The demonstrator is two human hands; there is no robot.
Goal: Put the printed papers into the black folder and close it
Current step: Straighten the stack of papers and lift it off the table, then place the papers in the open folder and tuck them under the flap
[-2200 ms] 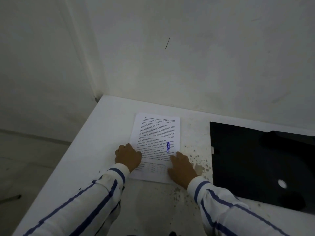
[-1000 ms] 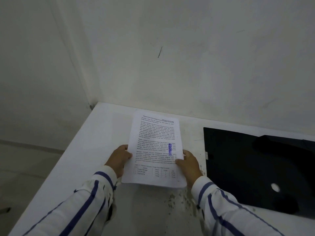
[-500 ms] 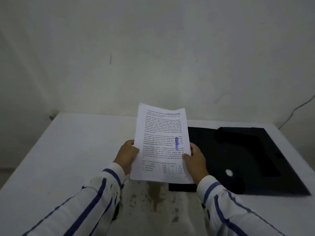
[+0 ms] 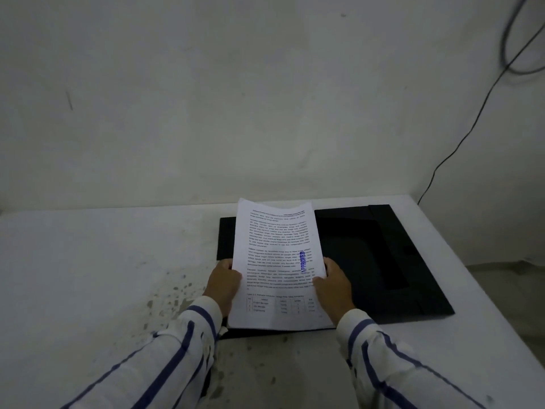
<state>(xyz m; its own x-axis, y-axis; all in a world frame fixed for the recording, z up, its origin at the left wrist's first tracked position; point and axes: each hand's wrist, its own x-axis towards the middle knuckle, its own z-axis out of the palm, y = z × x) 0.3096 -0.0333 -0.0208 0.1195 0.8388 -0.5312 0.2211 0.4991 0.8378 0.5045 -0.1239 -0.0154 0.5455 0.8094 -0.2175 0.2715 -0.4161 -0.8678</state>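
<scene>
While both hands, left hand (image 4: 223,286) and right hand (image 4: 334,286), grip printed papers (image 4: 277,261), long axis pointing away over open black folder (image 4: 383,261)

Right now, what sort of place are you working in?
Probably a bare back room or plain office corner, though that is a guess. A white table with a stained top stands against unpainted-looking walls, a loose cable hangs down one, and the only work items are printed papers and a black folder.

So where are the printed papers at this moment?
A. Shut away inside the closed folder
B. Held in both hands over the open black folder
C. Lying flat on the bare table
B: the left hand and right hand grip the printed papers by their side edges above the open black folder.
</scene>
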